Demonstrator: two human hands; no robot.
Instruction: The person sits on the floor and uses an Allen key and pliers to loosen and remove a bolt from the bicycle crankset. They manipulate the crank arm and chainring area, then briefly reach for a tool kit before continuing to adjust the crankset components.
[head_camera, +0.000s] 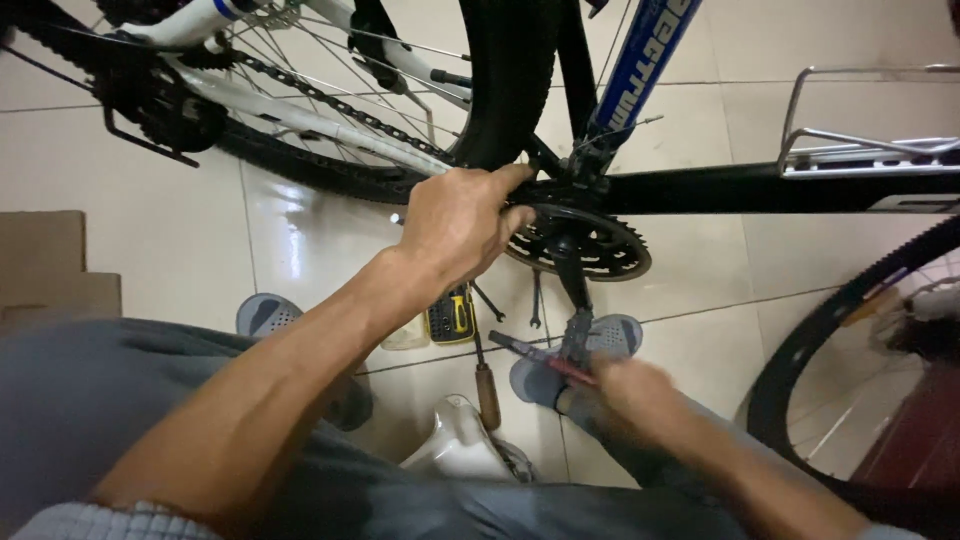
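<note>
My left hand (455, 225) grips the bumpy black tire (505, 80) beside the toothy round metal chainring (590, 245), middle of the frame; my blurry right hand (630, 385) squeezes red-handled pliers (535, 355) lower down

I'm crouched in a makeshift bike repair spot: glossy tiled floor (300, 240), bicycles packed around me, wrenches (536, 305) and a screwdriver (486, 385) scattered underfoot.
</note>
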